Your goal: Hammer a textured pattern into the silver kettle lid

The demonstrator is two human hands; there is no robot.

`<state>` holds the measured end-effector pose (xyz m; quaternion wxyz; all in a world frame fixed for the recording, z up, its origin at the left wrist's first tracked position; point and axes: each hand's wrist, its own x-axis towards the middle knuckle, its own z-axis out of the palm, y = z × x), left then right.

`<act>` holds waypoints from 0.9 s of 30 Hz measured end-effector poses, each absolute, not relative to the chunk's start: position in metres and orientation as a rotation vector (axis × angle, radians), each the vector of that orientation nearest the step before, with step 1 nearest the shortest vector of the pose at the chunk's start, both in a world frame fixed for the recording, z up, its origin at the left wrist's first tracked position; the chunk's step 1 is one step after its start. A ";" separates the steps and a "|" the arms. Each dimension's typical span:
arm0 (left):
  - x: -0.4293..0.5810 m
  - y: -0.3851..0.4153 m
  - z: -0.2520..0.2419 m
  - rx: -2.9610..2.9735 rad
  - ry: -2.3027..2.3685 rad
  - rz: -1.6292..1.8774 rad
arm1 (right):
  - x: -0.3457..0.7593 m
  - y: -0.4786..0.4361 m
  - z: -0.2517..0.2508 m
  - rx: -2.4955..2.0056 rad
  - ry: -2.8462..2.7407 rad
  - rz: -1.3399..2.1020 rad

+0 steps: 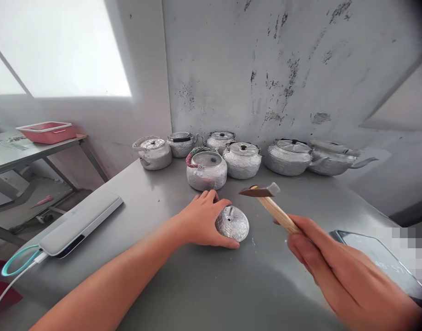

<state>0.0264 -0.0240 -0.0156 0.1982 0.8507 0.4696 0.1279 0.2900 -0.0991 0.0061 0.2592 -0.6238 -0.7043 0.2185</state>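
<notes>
My left hand [202,219] grips a small round hammered metal lid [232,223], holding it tilted on edge against the grey metal table [155,207]. My right hand [329,262] is closed around the wooden handle of a small hammer [262,191]. The hammer's metal head hovers just above and to the right of the lid, not touching it. Right behind the lid stands a lidless silver kettle [206,171] with a red and green wrapped handle.
Several hammered silver kettles [288,156] line the stained wall at the back of the table. A white power bank [80,222] with a cable lies at the left, a phone [379,257] at the right. A second table with a pink tray [47,132] stands far left.
</notes>
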 end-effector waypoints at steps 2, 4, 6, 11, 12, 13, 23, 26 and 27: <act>0.026 -0.024 -0.014 2.396 1.329 0.368 | 0.296 -0.094 0.004 -1.616 -2.133 0.301; 0.022 -0.022 -0.010 2.400 1.250 0.399 | 0.297 -0.093 0.002 -1.580 -2.251 0.137; 0.017 -0.019 -0.005 2.385 1.120 0.430 | 0.295 -0.094 0.000 -1.614 -2.304 0.117; 0.011 -0.010 -0.003 2.299 1.009 0.489 | 0.285 -0.086 0.001 -1.964 -2.332 0.119; 0.012 -0.009 -0.004 2.289 1.017 0.496 | 0.285 -0.083 0.002 -2.013 -2.306 0.100; 0.012 -0.009 -0.005 2.284 1.029 0.497 | 0.285 -0.080 0.004 -2.043 -2.277 0.080; 0.015 -0.014 -0.008 2.329 1.068 0.471 | 0.282 -0.059 0.031 -2.080 -2.258 0.014; 0.016 -0.017 -0.008 2.314 1.088 0.438 | 0.278 -0.054 0.027 -2.051 -2.295 0.041; 0.016 -0.018 -0.007 2.313 1.092 0.426 | 0.277 -0.054 0.025 -2.054 -2.298 0.038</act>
